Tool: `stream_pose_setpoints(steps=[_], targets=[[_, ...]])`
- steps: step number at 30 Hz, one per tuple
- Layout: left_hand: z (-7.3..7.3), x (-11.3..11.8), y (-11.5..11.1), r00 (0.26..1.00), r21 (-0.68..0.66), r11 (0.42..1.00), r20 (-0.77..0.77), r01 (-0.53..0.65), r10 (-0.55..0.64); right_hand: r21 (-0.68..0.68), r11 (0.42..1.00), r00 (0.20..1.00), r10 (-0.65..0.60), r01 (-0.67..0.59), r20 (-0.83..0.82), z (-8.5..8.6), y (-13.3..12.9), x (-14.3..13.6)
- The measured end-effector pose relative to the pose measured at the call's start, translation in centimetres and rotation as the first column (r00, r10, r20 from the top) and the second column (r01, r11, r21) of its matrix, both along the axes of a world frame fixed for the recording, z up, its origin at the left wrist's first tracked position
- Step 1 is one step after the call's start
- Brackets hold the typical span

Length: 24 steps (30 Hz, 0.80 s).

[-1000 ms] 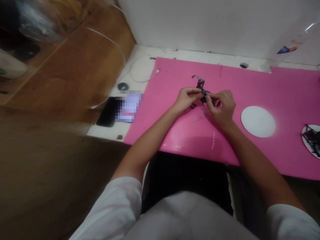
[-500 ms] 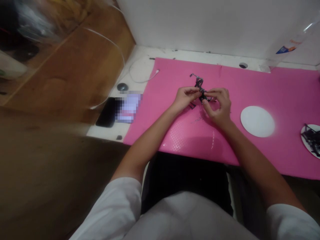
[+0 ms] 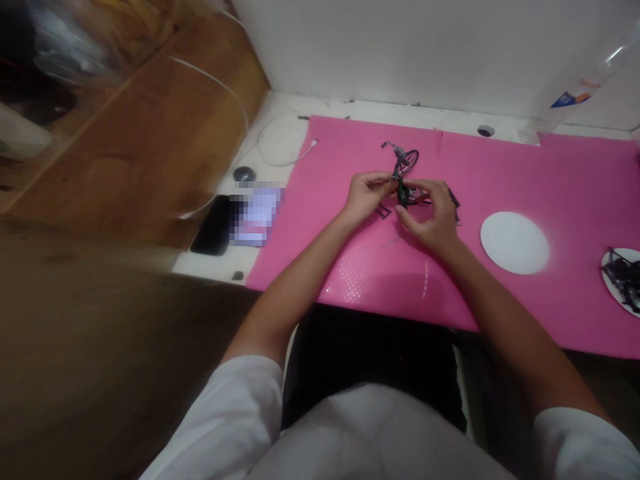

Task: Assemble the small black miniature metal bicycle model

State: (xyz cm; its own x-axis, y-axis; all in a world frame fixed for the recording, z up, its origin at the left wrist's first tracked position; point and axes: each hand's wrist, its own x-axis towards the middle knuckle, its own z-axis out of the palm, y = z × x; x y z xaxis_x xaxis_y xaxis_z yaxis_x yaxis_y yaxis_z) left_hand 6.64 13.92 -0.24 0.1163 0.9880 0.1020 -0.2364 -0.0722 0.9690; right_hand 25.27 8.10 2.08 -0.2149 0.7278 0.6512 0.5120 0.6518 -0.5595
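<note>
A small dark model bicycle (image 3: 403, 192) is between my hands above the pink mat, its spoked front wheel and handlebar pointing away from me. My left hand (image 3: 367, 195) pinches its frame from the left with thumb and fingers. From the right, my right hand (image 3: 435, 213) has its fingers and thumb curled around the near part, partly covering the rear wheel. Just below my left fingers shows a small black bracket-like piece (image 3: 384, 211). Several dark bits (image 3: 454, 199) lie behind my right hand, partly hidden by it.
The pink mat (image 3: 320, 267) covers the table. To the right are a white disc (image 3: 515, 243) and a white plate (image 3: 611, 287) of black parts. A black phone (image 3: 213, 227), a dark round object (image 3: 245, 174) and a white cable (image 3: 285, 163) are left; a clear bottle (image 3: 570, 100) stands back right.
The model bicycle has turned in my hands, so its front wheel now shows from the side. My right thumb and fingers have shifted slightly left along it.
</note>
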Motion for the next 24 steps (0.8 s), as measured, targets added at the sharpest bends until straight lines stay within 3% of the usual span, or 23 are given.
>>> stream_pose_setpoints(steps=[24], targets=[[0.51, 0.0, -0.33, 0.999, -0.036, 0.999, 0.011, 0.038, -0.037, -0.003, 1.0, 1.0, -0.011, 0.011, 0.022, 0.39, 0.12, -0.01]])
